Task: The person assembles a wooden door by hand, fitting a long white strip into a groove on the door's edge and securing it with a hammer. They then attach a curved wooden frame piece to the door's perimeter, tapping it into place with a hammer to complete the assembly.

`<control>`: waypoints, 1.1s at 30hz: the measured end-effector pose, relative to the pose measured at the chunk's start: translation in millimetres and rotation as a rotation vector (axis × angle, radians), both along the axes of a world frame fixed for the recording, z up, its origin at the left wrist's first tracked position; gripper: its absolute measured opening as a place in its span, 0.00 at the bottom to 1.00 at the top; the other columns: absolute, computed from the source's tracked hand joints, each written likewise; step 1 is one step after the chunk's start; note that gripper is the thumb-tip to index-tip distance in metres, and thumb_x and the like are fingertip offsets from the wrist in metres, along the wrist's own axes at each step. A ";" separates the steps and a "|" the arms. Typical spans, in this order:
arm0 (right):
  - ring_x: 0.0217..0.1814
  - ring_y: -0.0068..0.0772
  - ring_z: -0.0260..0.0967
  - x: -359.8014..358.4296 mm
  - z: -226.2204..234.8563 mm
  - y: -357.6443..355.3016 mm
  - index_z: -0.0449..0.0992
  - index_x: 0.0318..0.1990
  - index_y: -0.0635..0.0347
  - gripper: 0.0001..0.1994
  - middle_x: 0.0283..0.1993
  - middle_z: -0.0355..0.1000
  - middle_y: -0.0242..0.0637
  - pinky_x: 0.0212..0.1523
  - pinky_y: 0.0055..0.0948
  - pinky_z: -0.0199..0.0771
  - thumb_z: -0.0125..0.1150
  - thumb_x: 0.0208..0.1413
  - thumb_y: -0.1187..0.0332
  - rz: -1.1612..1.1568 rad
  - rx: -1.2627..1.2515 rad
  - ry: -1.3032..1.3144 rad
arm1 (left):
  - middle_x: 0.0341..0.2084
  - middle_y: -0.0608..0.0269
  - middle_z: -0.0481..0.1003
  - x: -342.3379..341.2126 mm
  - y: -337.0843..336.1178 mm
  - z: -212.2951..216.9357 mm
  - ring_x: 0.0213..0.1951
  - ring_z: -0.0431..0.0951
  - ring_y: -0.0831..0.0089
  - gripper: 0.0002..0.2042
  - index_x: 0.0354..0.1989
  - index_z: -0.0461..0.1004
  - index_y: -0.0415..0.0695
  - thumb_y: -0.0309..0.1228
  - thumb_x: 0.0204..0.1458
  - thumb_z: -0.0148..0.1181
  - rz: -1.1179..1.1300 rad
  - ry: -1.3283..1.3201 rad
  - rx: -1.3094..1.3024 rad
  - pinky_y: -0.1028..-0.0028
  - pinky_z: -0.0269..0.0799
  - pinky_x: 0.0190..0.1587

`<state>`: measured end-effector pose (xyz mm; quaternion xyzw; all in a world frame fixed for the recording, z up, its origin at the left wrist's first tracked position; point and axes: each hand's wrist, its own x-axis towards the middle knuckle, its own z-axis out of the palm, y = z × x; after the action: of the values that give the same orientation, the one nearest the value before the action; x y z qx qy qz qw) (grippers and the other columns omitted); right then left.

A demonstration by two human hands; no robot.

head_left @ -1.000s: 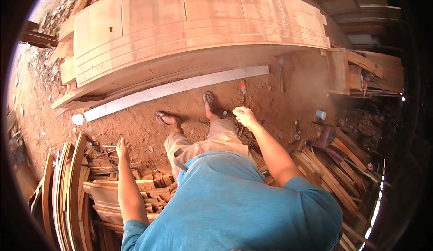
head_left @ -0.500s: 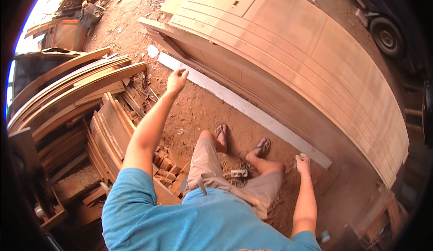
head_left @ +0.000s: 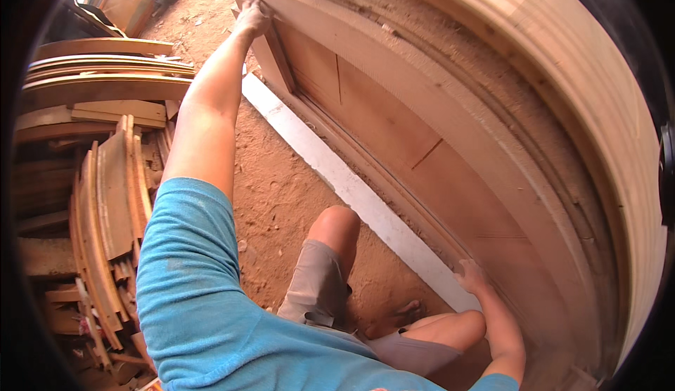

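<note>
So, one big wooden panel was seen right in front of the person, its long axis run diagonally from upper left to lower right, kinda bowed by the fisheye. Its recessed face was turned toward the person's legs, with a thick long edge on the far side; the exact lean couldn't be judged. Three short dark lines were counted on that face.

Past it, one pale grooved panel was cut off by the right rim. Off to the left, a messy pile of boards was stacked on the reddish dirt, too overlapped to be counted.

One long white strip was laid on the ground just beside the panel's near edge, pretty much parallel to it.

Two hands were in view, spread well apart. The panel's upper-left end was gripped by the left hand, fingers curled partway round the edge. The right hand was placed by the lower long edge; its finger curl and any grip couldn't be told.
</note>
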<state>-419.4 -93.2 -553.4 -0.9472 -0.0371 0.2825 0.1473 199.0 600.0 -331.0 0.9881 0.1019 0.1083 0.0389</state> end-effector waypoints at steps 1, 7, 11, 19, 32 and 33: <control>0.56 0.54 0.73 0.0 -6.8 -0.9 0.75 0.55 0.63 0.24 0.57 0.72 0.53 0.55 0.46 0.75 0.69 0.52 0.63 -0.021 -0.011 0.017 | 0.74 0.51 0.52 2.9 -3.2 -11.1 0.72 0.61 0.53 0.33 0.75 0.54 0.50 0.46 0.63 0.53 -0.003 -0.121 0.030 0.58 0.60 0.72; 0.52 0.57 0.71 7.9 -40.1 6.3 0.73 0.50 0.60 0.20 0.48 0.70 0.49 0.51 0.50 0.74 0.69 0.52 0.63 -0.003 -0.090 -0.193 | 0.64 0.47 0.62 -2.4 5.2 -38.2 0.61 0.72 0.47 0.25 0.64 0.64 0.44 0.42 0.62 0.56 0.061 -0.456 0.007 0.54 0.72 0.60; 0.53 0.58 0.69 -5.4 -59.4 23.5 0.72 0.50 0.60 0.20 0.49 0.70 0.49 0.50 0.50 0.73 0.70 0.52 0.64 -0.004 -0.138 -0.283 | 0.52 0.45 0.74 -24.2 13.3 -40.5 0.54 0.78 0.50 0.23 0.57 0.72 0.43 0.39 0.54 0.63 0.016 -0.567 0.041 0.58 0.75 0.57; 0.57 0.56 0.69 -0.6 -74.7 41.1 0.71 0.51 0.60 0.24 0.52 0.70 0.48 0.55 0.50 0.71 0.74 0.49 0.64 -0.094 -0.089 -0.307 | 0.67 0.35 0.59 -96.4 38.8 -35.8 0.69 0.64 0.48 0.53 0.73 0.44 0.40 0.52 0.47 0.73 0.259 -0.354 -0.449 0.61 0.60 0.72; 0.53 0.59 0.74 -14.9 -60.4 55.2 0.67 0.48 0.61 0.24 0.49 0.74 0.53 0.53 0.53 0.75 0.73 0.49 0.63 -0.086 -0.073 -0.117 | 0.41 0.41 0.83 -152.4 83.7 -55.8 0.44 0.85 0.53 0.36 0.50 0.77 0.30 0.59 0.53 0.59 0.649 -0.401 -0.714 0.61 0.80 0.47; 0.53 0.59 0.75 -14.4 -58.8 54.1 0.67 0.48 0.61 0.24 0.49 0.74 0.53 0.52 0.53 0.75 0.73 0.49 0.63 -0.060 -0.056 -0.110 | 0.41 0.42 0.83 -169.2 78.5 -55.0 0.44 0.85 0.54 0.35 0.50 0.77 0.29 0.56 0.54 0.59 0.619 -0.471 -0.682 0.62 0.80 0.46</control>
<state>-433.8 -39.1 -612.2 -0.9657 -0.0089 0.2266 0.1268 29.8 678.5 -386.0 0.7917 0.4075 0.2948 0.3468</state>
